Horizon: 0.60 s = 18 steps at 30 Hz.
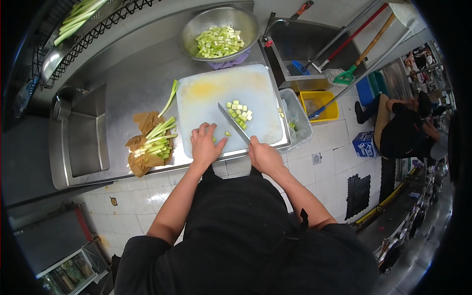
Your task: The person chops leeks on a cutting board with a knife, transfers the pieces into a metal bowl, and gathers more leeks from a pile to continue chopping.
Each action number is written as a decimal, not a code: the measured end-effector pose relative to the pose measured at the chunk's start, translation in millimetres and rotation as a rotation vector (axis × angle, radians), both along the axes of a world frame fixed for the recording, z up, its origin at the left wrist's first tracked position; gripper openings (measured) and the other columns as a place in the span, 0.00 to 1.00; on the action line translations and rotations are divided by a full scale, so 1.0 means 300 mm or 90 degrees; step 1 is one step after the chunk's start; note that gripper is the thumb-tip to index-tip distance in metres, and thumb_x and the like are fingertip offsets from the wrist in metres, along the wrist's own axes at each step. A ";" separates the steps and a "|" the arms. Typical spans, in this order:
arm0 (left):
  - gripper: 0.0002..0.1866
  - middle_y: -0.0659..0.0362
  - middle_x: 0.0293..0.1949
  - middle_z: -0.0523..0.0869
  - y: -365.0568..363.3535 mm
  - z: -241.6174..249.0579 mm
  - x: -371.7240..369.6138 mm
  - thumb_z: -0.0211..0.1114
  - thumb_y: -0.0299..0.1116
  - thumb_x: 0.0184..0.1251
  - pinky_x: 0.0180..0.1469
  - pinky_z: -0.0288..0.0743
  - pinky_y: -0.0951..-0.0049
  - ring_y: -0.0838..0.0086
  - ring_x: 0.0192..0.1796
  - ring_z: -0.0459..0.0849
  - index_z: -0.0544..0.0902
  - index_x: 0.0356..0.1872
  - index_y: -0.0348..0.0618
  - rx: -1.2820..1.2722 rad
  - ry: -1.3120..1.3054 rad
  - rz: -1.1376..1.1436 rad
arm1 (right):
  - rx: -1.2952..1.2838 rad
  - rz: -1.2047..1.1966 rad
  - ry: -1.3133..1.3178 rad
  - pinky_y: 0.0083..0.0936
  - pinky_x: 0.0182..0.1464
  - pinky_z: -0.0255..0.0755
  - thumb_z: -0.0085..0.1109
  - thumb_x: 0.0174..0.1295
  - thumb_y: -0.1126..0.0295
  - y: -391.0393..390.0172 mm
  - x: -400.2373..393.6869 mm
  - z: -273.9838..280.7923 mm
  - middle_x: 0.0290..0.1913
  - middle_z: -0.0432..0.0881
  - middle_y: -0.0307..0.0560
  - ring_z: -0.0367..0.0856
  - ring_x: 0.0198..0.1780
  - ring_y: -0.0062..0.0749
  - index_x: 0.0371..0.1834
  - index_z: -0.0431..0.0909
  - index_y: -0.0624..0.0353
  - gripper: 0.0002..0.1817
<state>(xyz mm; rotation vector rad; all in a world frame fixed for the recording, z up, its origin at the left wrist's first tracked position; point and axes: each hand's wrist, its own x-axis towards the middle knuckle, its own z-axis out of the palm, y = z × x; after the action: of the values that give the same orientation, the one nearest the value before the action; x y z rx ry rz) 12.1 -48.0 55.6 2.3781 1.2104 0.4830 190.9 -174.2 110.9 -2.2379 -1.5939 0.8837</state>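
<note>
Head view: knife [233,121] slants, tip forward-left (right grip [265,156] closed round its handle), left grip [205,145] spread.

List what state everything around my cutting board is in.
Knife: bare-bladed, held
Right hand: closed around the knife handle
Left hand: fingers spread, at the board
Cutting board: flat, stained yellow
Pieces beside the knife: diced
Colander: partly filled with cut pieces
Brown paper: crumpled, open
Stalks: not diced, bunched
Yellow container: open-topped
</note>
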 end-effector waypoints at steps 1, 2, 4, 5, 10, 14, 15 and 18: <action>0.24 0.50 0.60 0.77 -0.005 0.004 0.005 0.73 0.33 0.60 0.63 0.69 0.54 0.50 0.60 0.73 0.82 0.58 0.42 -0.029 0.044 0.002 | 0.002 -0.001 0.001 0.60 0.38 0.77 0.49 0.72 0.70 -0.012 0.009 -0.004 0.29 0.85 0.67 0.86 0.34 0.67 0.46 0.68 0.65 0.09; 0.24 0.50 0.60 0.77 -0.010 -0.007 0.012 0.73 0.33 0.60 0.63 0.69 0.54 0.50 0.60 0.73 0.82 0.58 0.42 -0.026 0.045 0.001 | 0.020 -0.023 0.020 0.61 0.38 0.75 0.49 0.73 0.68 -0.025 0.017 -0.010 0.29 0.85 0.67 0.85 0.34 0.68 0.46 0.68 0.64 0.09; 0.25 0.46 0.59 0.76 -0.026 -0.027 0.038 0.72 0.32 0.61 0.64 0.72 0.54 0.47 0.59 0.73 0.81 0.60 0.40 -0.092 -0.011 -0.067 | 0.041 -0.049 0.039 0.61 0.37 0.74 0.49 0.74 0.66 -0.048 0.042 -0.018 0.28 0.84 0.68 0.83 0.33 0.70 0.46 0.68 0.64 0.10; 0.22 0.47 0.57 0.78 -0.037 -0.039 0.052 0.70 0.29 0.62 0.62 0.74 0.55 0.48 0.57 0.74 0.82 0.59 0.40 -0.077 -0.030 -0.080 | 0.058 -0.074 0.054 0.62 0.37 0.73 0.49 0.74 0.66 -0.060 0.055 -0.021 0.28 0.84 0.69 0.83 0.33 0.71 0.46 0.67 0.64 0.11; 0.16 0.48 0.51 0.82 -0.057 -0.066 0.128 0.65 0.23 0.62 0.58 0.76 0.56 0.49 0.54 0.77 0.84 0.52 0.37 -0.060 -0.023 -0.133 | 0.101 -0.169 0.068 0.64 0.37 0.71 0.51 0.74 0.66 -0.126 0.142 -0.034 0.28 0.82 0.71 0.81 0.33 0.73 0.45 0.68 0.64 0.11; 0.14 0.48 0.46 0.84 -0.078 -0.076 0.232 0.62 0.21 0.60 0.56 0.77 0.56 0.49 0.51 0.79 0.84 0.47 0.35 -0.056 -0.008 -0.210 | 0.146 -0.257 0.078 0.65 0.38 0.70 0.52 0.74 0.67 -0.189 0.219 -0.034 0.28 0.81 0.72 0.80 0.35 0.75 0.42 0.68 0.64 0.11; 0.14 0.48 0.46 0.84 -0.087 -0.072 0.276 0.62 0.21 0.60 0.56 0.77 0.56 0.49 0.51 0.79 0.84 0.47 0.35 -0.053 -0.006 -0.219 | 0.150 -0.278 0.088 0.65 0.38 0.70 0.52 0.74 0.67 -0.213 0.245 -0.046 0.28 0.81 0.72 0.80 0.36 0.75 0.42 0.69 0.65 0.11; 0.15 0.47 0.46 0.84 -0.122 -0.067 0.460 0.63 0.21 0.59 0.56 0.78 0.56 0.48 0.51 0.80 0.85 0.49 0.35 -0.050 -0.029 -0.291 | 0.176 -0.335 0.092 0.63 0.38 0.70 0.53 0.74 0.67 -0.294 0.315 -0.083 0.29 0.82 0.72 0.80 0.37 0.75 0.43 0.69 0.65 0.11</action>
<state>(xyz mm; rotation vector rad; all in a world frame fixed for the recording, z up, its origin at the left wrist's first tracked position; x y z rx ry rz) 150.1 -84.4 35.4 2.4554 0.6186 0.3296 285.3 -262.4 86.0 -2.1734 -0.9227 0.6147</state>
